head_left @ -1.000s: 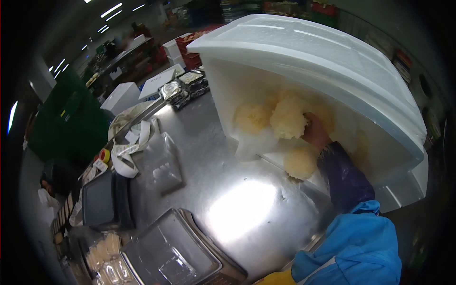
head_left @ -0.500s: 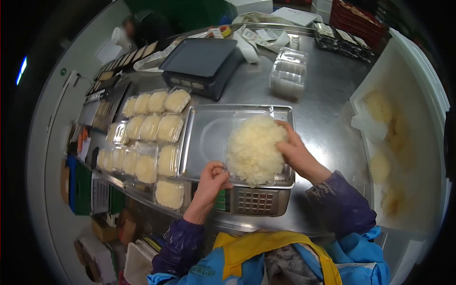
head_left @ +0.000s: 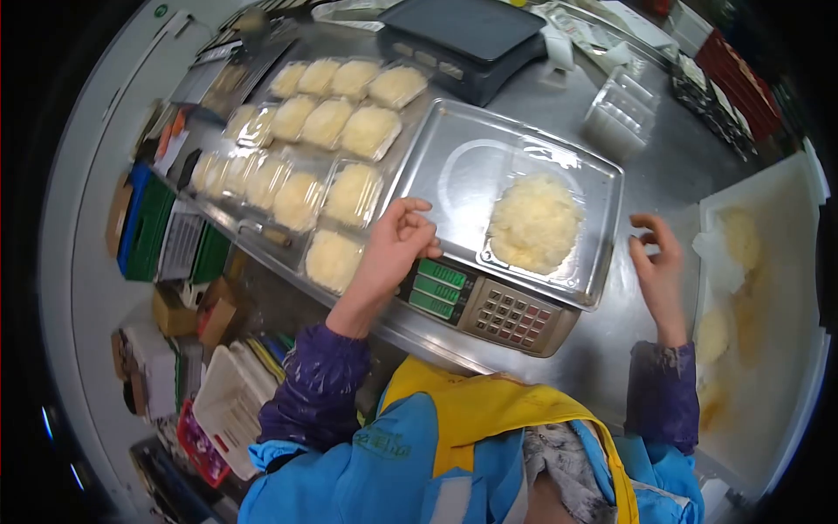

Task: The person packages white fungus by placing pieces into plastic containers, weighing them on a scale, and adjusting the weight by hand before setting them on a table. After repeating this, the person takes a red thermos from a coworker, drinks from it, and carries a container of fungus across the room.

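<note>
A pale, shredded mound (head_left: 535,224) lies in an open clear plastic container (head_left: 572,272) on the right part of a metal tray (head_left: 436,188). Below the tray shows the keypad and green display of a scale (head_left: 515,314). My left hand (head_left: 400,244) is over the tray's near left corner, fingers curled with a gap to the thumb and nothing visible between them. Beyond the tray's right edge my right hand (head_left: 656,262) hovers with fingers bent and apart, holding nothing. Several filled clear containers (head_left: 353,194) stand in rows left of the tray.
A second scale (head_left: 463,31) stands behind the tray. Stacked empty clear containers (head_left: 621,113) are at the back right. A large white bin (head_left: 786,201) with pale material inside stands at the right. Crates and boxes (head_left: 175,306) are below the table's left edge.
My right hand has let go of the mound and moved right, off the tray. The mound now lies flatter in the container. The view has shifted and turned.
</note>
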Available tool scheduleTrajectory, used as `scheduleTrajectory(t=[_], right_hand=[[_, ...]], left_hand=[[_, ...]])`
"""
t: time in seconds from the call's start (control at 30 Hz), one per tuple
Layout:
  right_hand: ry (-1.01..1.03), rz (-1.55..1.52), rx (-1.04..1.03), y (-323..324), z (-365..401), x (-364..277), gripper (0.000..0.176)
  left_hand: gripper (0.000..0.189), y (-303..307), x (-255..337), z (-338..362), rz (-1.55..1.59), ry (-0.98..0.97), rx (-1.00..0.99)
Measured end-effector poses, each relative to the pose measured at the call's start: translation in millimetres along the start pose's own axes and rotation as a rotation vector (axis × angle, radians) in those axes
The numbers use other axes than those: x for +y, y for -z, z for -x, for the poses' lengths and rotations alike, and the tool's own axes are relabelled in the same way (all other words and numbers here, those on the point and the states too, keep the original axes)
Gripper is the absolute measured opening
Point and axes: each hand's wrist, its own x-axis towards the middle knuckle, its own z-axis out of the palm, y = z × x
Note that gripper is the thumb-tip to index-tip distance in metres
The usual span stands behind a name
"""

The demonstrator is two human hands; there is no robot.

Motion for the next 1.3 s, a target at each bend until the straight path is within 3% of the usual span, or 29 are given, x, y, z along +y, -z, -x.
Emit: scheduleTrajectory(t=[0.27,0.6,0.67,0.73,0.77,0.83,0.87,0.93,1.03,1.17,1.23,1.3], right_hand=[[-0.111,-0.018,-0.037,11.4,11.6,8.2,0.022],[-0.093,-0.074,0.006,2.6,9.3,8.3,0.019],[-0.029,-0.09,-0.081,-4.9,-0.5,3.6,0.029],[0.11,-0.054,-0.062,-22.3,-13.0,-5.1,0.049],[0.106,-0.054,-0.141,-31.3,-22.4,-12.2,0.066],[0.273,-0.017,-0.171,-63.5,-38.9,-7.2,0.074],[0.227,-0.061,-0.317,-71.9,-44.8,-8.4,0.068],[0.426,-0.059,-0.078,-91.7,-37.4,-10.6,0.049],[0.545,-0.118,0.059,-88.6,-15.4,-16.0,0.027],[0.481,-0.267,0.053,-36.8,1.2,-18.0,0.023],[0.435,-0.38,0.236,1.0,5.4,-12.1,0.021],[0.246,-0.488,0.333,54.5,16.3,3.0,0.019]], left_hand=[[0.025,7.9,6.5,-0.7,0.044,-0.034,0.036],[0.027,6.5,5.9,0.8,0.023,-0.025,0.06],[0.03,1.9,-2.3,-3.4,0.026,-0.013,-0.003],[0.037,-13.4,-15.5,-9.5,-0.007,-0.029,-0.145],[0.039,-27.4,-17.0,-9.3,-0.034,0.026,-0.158],[0.035,-55.4,-20.9,-13.7,-0.088,0.04,-0.21],[0.03,-66.5,-23.8,-14.5,-0.053,0.062,-0.159],[0.025,-81.3,-13.2,-12.3,-0.091,0.091,-0.15],[0.027,-75.8,-25.5,-17.1,-0.047,0.079,-0.134],[0.025,-90.2,3.2,-3.9,-0.174,0.114,-0.119],[0.029,-90.2,6.6,-5.3,-0.189,0.116,-0.103],[0.039,-80.2,-0.7,-10.2,-0.158,0.142,-0.06]])
